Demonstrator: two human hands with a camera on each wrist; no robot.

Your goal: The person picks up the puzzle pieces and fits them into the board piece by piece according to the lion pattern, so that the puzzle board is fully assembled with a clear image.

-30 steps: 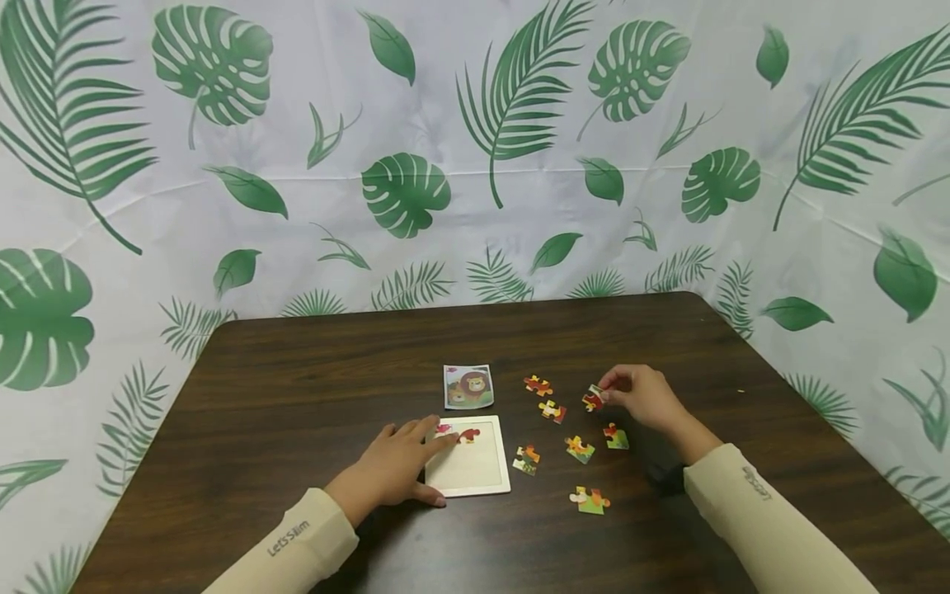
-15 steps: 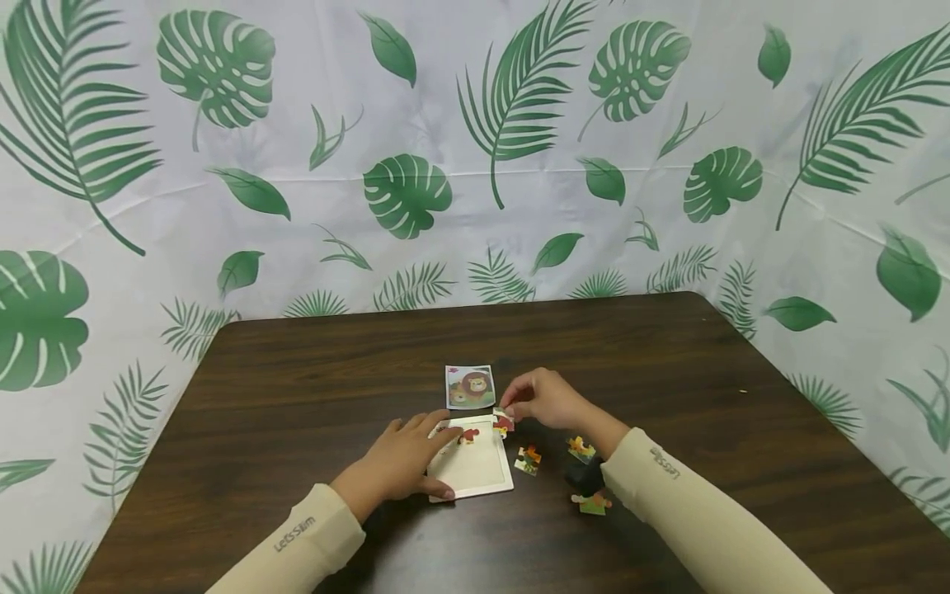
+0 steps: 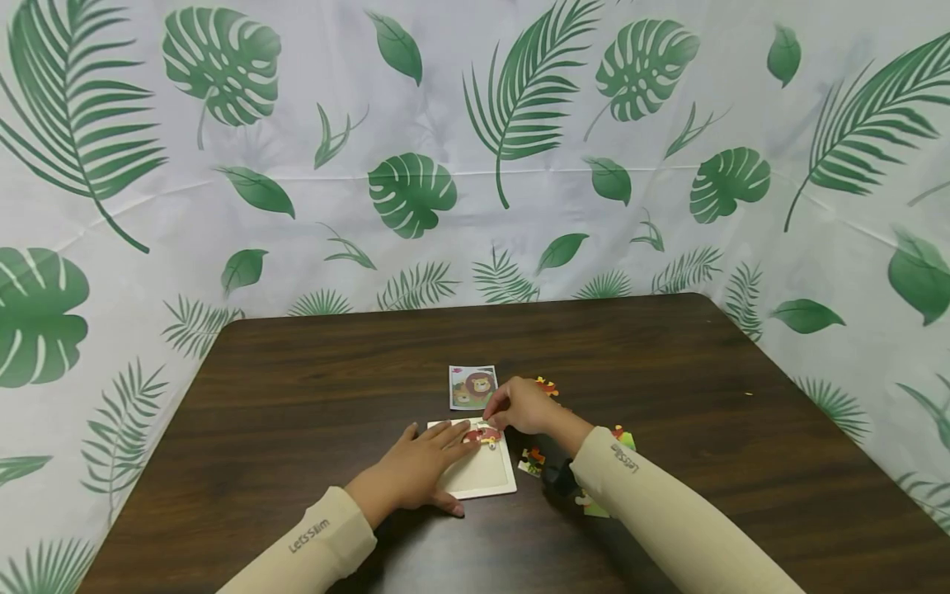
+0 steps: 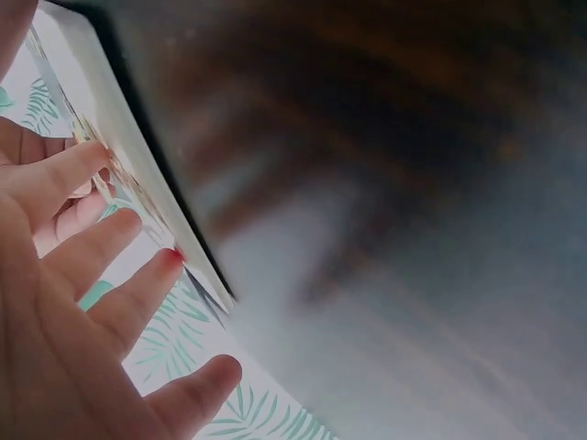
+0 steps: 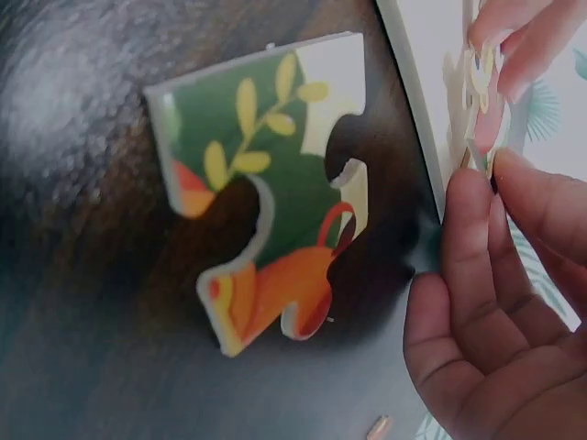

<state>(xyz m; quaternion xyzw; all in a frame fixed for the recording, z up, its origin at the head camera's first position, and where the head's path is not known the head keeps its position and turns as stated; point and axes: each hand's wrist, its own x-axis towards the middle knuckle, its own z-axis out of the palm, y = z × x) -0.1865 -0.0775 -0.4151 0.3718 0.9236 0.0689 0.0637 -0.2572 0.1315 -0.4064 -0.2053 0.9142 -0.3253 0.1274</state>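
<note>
My right hand (image 3: 523,406) pinches a red-brown jigsaw piece (image 3: 487,434) between thumb and fingertips, over the upper right corner of a white puzzle tray (image 3: 478,480). That piece overlaps a red piece lying in the tray to its left. Spread over the tray's left side is my left hand (image 3: 416,469), fingers extended, with fingertips by the red piece and the thumb at the lower edge. The left wrist view shows the fingers (image 4: 138,293) straight along the tray. In the right wrist view a loose green-and-orange jigsaw piece (image 5: 293,202) lies beside the tray.
A picture card with lions (image 3: 467,392) lies behind the tray. Several loose pieces are on the dark table (image 3: 312,371) to the right, such as an orange one (image 3: 547,386) and a green one (image 3: 625,437); my right forearm partly covers others. A leaf-patterned cloth (image 3: 326,206) hangs behind.
My right hand has carried the red-brown piece leftward from the loose pieces to the tray's upper right corner. My left hand stays on the tray, shifting slightly with it.
</note>
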